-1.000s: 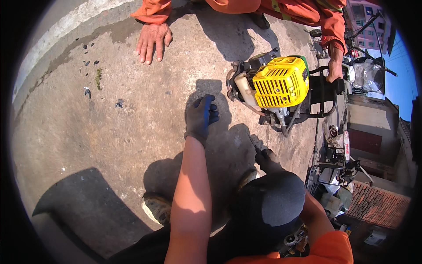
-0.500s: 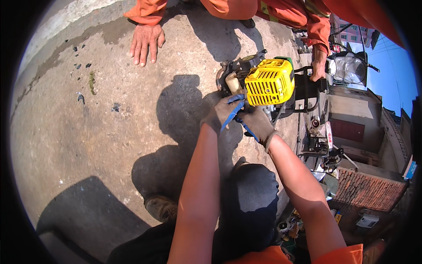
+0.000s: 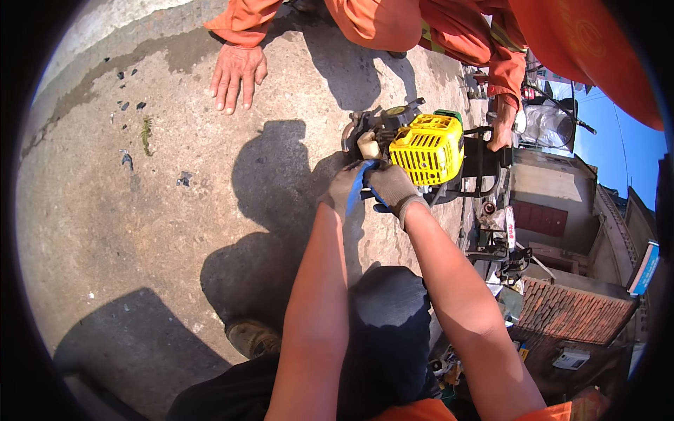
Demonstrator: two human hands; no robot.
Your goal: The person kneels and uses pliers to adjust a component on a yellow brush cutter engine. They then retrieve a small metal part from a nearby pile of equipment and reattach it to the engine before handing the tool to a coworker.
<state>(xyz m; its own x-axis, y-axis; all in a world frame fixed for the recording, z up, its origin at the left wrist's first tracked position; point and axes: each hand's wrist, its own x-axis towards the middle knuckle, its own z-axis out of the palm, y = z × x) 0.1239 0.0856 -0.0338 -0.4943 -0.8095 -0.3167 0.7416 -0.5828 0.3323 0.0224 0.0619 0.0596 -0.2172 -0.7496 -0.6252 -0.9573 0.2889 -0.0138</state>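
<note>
A small engine with a slotted yellow cover (image 3: 426, 151) lies on the concrete in front of me. A whitish plastic part (image 3: 368, 146) and a round dark cap (image 3: 397, 112) sit on its left side. Both my hands wear grey-brown gloves with blue palms and meet at the engine's near left corner. My left hand (image 3: 344, 188) has its fingers closed, pressed close to the right one's. My right hand (image 3: 394, 186) is also closed, its fingers bent down beside the yellow cover. Whatever is between the fingertips is hidden by the gloves.
Opposite me, a co-worker in orange rests one bare hand (image 3: 239, 76) flat on the ground. Their other hand (image 3: 502, 128) holds the engine's black frame (image 3: 484, 158). Dark scraps (image 3: 184, 179) litter the concrete. More equipment (image 3: 502, 242) stands at right, near a brick wall (image 3: 572, 309).
My hands have drawn closer together, the right one shifting left toward the left one's fingertips. The whole view has tilted slightly. The co-worker's hands keep their places.
</note>
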